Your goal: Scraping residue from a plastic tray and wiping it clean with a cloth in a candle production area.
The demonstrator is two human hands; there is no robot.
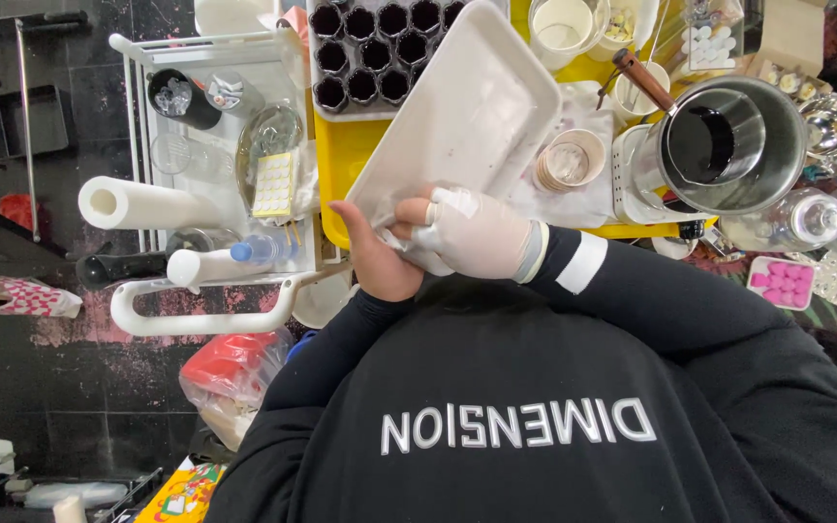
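I hold a white rectangular plastic tray (467, 107) tilted up in front of my chest. My bare left hand (377, 260) grips its near lower corner from beneath. My right hand (472, 234) wears a pale glove with one fingertip exposed. It presses a crumpled white wipe (407, 248) against the same corner of the tray. The tray's inner face shows faint smears. Both black sleeves reach in from the bottom of the view.
A yellow table (346, 145) carries a tray of dark-filled cups (375, 48), stacked paper cups (566, 160) and a steel pot (728, 145) of dark liquid. A white cart (205, 145) on the left holds a paper roll (142, 205) and a bottle (220, 261). A red bag (234, 373) lies on the floor.
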